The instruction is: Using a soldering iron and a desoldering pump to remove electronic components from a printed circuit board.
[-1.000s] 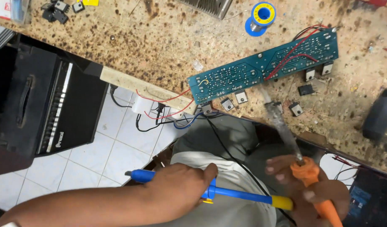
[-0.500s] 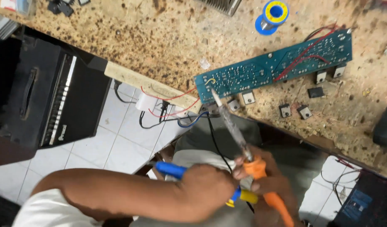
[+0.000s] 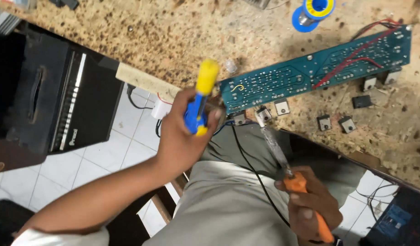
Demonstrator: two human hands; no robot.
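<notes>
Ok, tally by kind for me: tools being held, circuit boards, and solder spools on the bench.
Held tools: 2 (blue-and-yellow tool in the left hand, orange-handled soldering iron in the right hand)
Circuit boards: 1 (blue-green board)
Solder spools: 1 (blue spool)
Total: 4

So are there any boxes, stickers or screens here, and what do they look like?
Black cabinet: left, below the speckled worktop; a small white mark near its lower edge.
Solder spool: top of the worktop, round, blue with a yellow face.
Blue package: bottom right corner, dark, with pale markings.
No screens.
</notes>
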